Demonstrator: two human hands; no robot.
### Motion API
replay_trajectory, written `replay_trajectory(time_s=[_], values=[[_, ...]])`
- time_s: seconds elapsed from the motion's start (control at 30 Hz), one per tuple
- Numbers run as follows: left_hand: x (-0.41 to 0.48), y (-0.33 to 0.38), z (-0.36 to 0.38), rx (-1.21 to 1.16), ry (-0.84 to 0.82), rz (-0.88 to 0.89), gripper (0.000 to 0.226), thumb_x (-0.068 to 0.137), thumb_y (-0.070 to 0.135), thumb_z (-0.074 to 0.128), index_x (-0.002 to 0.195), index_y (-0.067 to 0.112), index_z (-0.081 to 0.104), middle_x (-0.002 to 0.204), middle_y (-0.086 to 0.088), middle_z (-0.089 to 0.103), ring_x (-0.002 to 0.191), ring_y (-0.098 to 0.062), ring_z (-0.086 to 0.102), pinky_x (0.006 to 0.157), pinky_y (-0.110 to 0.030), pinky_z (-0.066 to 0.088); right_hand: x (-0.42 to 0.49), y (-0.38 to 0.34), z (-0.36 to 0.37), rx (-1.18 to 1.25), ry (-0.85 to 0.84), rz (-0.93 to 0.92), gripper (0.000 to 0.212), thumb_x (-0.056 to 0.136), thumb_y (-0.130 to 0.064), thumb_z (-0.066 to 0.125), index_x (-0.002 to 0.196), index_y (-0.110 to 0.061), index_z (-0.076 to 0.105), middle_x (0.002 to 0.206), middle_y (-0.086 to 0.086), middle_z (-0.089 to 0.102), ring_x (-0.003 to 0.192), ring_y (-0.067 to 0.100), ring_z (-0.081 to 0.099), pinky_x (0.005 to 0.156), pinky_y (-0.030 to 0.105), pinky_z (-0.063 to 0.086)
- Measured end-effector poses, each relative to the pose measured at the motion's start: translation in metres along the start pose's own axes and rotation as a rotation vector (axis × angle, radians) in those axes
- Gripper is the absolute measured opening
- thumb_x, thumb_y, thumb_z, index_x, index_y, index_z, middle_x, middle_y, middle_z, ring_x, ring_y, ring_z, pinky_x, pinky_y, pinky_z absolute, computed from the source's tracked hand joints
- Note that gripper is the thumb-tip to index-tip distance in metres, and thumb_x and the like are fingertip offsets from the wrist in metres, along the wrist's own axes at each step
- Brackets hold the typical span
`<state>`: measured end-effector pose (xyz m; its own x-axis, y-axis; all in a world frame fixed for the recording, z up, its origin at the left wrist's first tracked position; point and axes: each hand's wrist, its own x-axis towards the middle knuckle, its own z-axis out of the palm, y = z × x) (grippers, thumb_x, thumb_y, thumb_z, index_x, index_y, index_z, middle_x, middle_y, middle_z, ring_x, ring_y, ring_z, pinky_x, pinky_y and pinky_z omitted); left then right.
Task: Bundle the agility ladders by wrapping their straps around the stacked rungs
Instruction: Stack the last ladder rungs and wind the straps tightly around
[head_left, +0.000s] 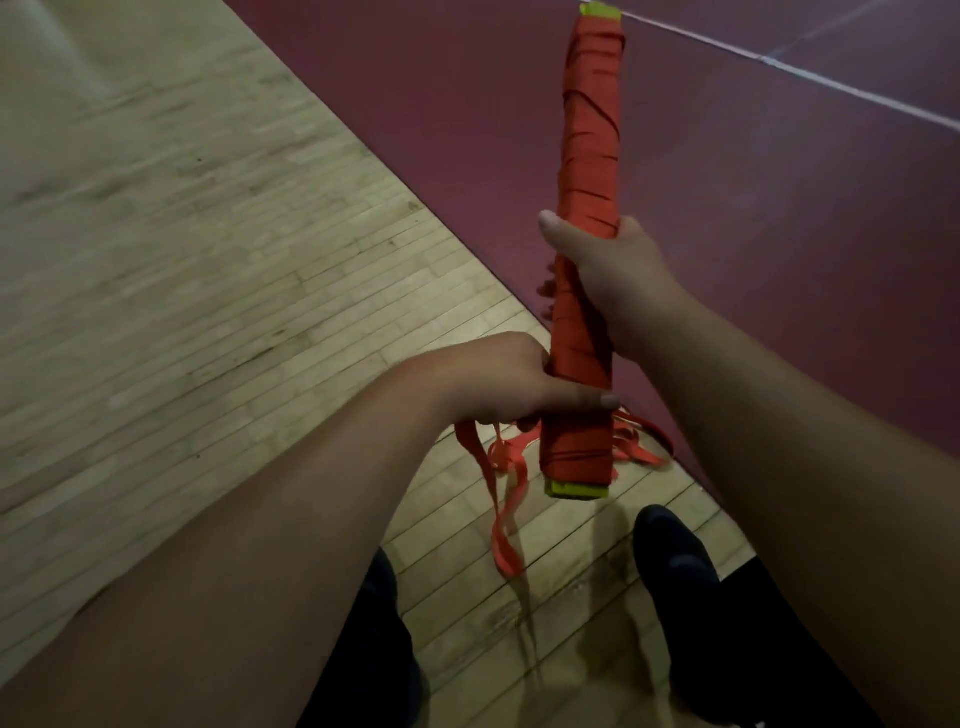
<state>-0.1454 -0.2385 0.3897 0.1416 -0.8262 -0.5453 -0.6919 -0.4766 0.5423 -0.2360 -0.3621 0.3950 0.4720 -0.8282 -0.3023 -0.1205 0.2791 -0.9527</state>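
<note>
Gripping wrapped ladder bundle (589, 156) | loose strap (506, 519) dangling | shoe (675, 566) below

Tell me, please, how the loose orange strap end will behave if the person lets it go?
The loose strap end probably flops and dangles: it already hangs in limp, twisted loops below the left hand. It looks thin and light, so it may unwind from the bundle.

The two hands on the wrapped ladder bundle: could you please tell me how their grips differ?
The right hand wraps the bundle at its middle; the left hand grips lower, near the bottom end. The left hand also pinches loose strap that dangles below; the right hand holds none. Both are closed on the bundle.
</note>
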Motion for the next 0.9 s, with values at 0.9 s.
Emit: replay_trajectory(time_s=[0.9], values=[[-0.023, -0.018, -0.019, -0.334, -0.324, 0.140, 0.057, 0.071, 0.074, 0.077, 0.090, 0.021, 0.069, 0.068, 0.000, 0.065, 0.054, -0.015, 0.053, 0.055, -0.027, 0.043, -0.018, -0.008, 0.008, 0.559, -0.406, 0.144, 0.046, 0.099, -0.049, 0.068, 0.124, -0.012, 0.061, 0.097, 0.009, 0.075, 0.071, 0.019, 0.071, 0.065, 0.032, 0.059]])
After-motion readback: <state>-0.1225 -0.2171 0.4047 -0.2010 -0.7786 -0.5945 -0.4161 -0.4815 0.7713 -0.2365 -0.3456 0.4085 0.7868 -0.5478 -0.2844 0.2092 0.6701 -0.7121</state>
